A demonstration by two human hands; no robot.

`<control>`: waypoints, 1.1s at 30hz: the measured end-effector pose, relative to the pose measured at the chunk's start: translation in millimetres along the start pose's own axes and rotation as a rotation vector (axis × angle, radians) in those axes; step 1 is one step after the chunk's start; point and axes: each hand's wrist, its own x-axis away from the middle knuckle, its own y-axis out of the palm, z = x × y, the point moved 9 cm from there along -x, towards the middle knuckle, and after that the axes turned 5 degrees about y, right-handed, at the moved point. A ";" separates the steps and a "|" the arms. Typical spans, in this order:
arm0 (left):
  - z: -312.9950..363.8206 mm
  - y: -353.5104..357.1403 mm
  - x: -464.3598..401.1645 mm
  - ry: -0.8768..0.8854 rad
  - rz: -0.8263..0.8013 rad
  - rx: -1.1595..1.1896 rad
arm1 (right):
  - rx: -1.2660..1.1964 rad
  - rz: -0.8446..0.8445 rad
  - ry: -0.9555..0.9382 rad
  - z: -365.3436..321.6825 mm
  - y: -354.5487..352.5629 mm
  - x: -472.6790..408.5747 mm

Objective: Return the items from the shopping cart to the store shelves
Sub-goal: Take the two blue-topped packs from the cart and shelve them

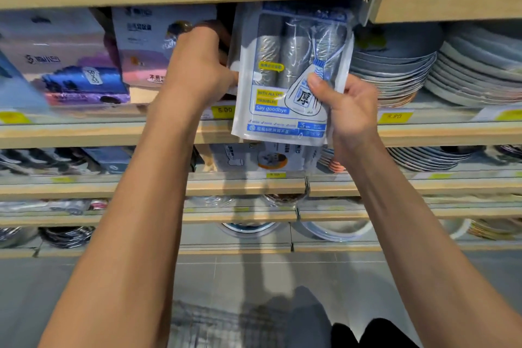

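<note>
The right hand grips a packet of bin bags upright before the shelf; the left hand reaches among the shelved packets, its fingers hidden.

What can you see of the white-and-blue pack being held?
The pack is a glossy, flat plastic pouch, white with blue trim and yellow labels, showing grey rolls through a clear window. It is upright, facing the camera, in front of the shelf edge. The right hand grips its right edge, thumb on front; the left hand touches its left edge.

"Say goodbye" on bag pack
</note>
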 end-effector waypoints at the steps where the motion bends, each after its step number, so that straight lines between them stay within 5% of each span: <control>1: 0.8 0.5 -1.5 -0.003 0.022 -0.015 | 0.004 -0.001 0.006 -1.2 0.8 -2.4; 16: -4.1 20.3 -28.1 -0.002 0.040 -0.260 | -0.011 0.040 0.178 -8.9 10.5 -23.4; 20: -2.6 19.3 -20.4 0.160 0.089 -0.055 | 0.152 0.077 0.206 -14.9 3.5 -25.7; 28: -7.6 26.6 -5.8 0.198 -0.029 0.131 | 0.393 0.211 0.138 -15.9 -21.3 -12.9; 33: -13.2 12.3 13.2 0.174 0.129 0.386 | 0.284 0.231 -0.015 -13.5 -19.7 0.7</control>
